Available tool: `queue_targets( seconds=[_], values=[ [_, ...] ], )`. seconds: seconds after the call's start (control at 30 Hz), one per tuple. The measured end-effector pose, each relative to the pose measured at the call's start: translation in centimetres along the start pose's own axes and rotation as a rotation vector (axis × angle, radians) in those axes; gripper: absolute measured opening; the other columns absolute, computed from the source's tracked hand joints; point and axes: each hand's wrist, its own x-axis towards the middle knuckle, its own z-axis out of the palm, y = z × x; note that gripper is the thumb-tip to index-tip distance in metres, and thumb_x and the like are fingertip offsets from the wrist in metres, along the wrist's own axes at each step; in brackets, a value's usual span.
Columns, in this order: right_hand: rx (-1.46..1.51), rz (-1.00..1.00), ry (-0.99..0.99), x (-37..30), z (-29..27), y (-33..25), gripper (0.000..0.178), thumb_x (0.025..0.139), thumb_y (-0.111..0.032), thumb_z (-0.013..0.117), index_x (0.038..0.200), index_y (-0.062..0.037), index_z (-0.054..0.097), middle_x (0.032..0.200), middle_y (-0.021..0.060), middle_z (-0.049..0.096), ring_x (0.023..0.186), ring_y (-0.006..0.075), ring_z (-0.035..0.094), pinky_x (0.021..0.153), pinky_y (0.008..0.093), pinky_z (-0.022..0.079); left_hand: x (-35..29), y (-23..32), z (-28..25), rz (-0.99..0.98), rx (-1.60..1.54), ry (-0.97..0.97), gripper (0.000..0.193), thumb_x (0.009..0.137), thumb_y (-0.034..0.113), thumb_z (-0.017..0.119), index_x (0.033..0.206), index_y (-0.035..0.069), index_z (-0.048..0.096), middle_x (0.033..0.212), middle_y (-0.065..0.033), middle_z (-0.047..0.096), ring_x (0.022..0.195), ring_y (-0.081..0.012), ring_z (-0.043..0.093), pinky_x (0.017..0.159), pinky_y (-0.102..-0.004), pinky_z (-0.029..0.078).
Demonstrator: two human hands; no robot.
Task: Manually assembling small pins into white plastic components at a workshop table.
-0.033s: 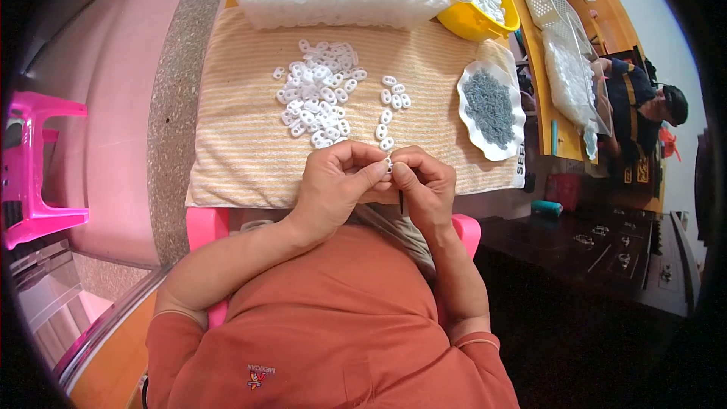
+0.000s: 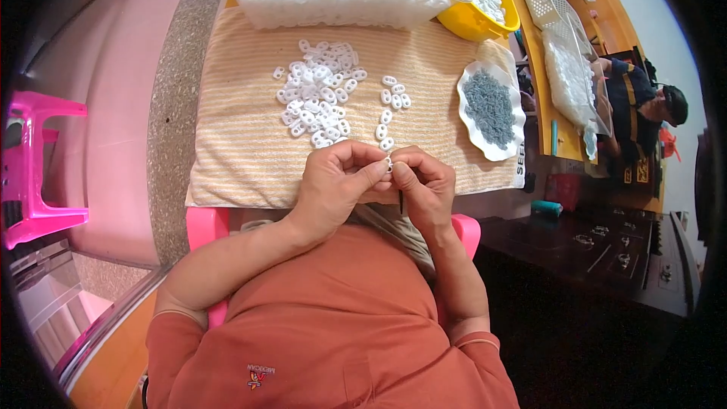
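My left hand [image 2: 331, 182] and my right hand [image 2: 428, 185] meet at the near edge of the towel [image 2: 250, 174]. Both pinch a small white two-holed plastic piece [image 2: 389, 169] between their fingertips, which partly cover it. A thin dark stick-like thing [image 2: 401, 201] points down from under my right fingers; how it is held is hidden. Just beyond my fingertips, several white oval pieces [image 2: 382, 132] lie in a loose row, with a small group [image 2: 396, 92] farther up. To their left is a heap of the same pieces [image 2: 314, 98].
A white wavy-edged dish [image 2: 463, 95] of small grey bits [image 2: 491, 110] stands at the right. Along the far edge are a clear bin [image 2: 341, 11] and a yellow basket [image 2: 492, 29], both full of white pieces. A pink stool [image 2: 45, 159] stands left; another person [image 2: 640, 98] is at far right.
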Motion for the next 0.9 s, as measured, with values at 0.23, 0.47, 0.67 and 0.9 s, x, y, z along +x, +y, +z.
queue_targets(
  seconds=[0.23,0.47,0.67,0.9],
  values=[
    [0.276,0.174,-0.005,0.11,0.11,-0.24,0.011,0.093,-0.009,0.06,0.096,0.0012,0.064,0.088,0.0029,0.065,0.079,0.0087,0.06,0.073,0.0234,0.05,0.21,-0.04,-0.18,-0.043,-0.072,-0.006,0.018,0.09,0.008,0.064,0.104,-0.004,0.06,0.093,-0.0083,0.065,0.08,-0.0116,0.065,0.073,-0.0265,0.059],
    [0.375,0.215,0.008,0.13,-0.3,0.04,0.013,0.091,-0.009,0.063,0.098,0.0017,0.064,0.089,0.0049,0.066,0.078,0.0101,0.062,0.072,0.024,0.052,0.27,0.0,-0.1,-0.049,-0.076,-0.029,0.015,0.09,0.006,0.063,0.102,-0.002,0.06,0.089,-0.0076,0.066,0.079,-0.0112,0.065,0.073,-0.025,0.057],
    [0.441,0.234,-0.025,0.25,-0.5,-0.23,0.014,0.09,-0.009,0.065,0.098,0.0022,0.064,0.089,0.0067,0.067,0.076,0.0114,0.064,0.07,0.0241,0.053,0.15,0.49,0.15,-0.094,-0.086,-0.022,0.013,0.089,0.006,0.064,0.101,-0.001,0.061,0.086,-0.0067,0.066,0.077,-0.0106,0.064,0.073,-0.0237,0.055],
    [0.439,0.205,-0.075,0.44,-0.65,-0.01,0.013,0.09,-0.01,0.065,0.096,0.0013,0.064,0.086,0.0059,0.067,0.075,0.0104,0.063,0.067,0.0218,0.052,0.27,0.29,-0.08,-0.09,-0.121,-0.051,0.014,0.089,0.006,0.064,0.101,-0.001,0.061,0.088,-0.0074,0.067,0.077,-0.011,0.064,0.073,-0.0237,0.055]
  ],
)
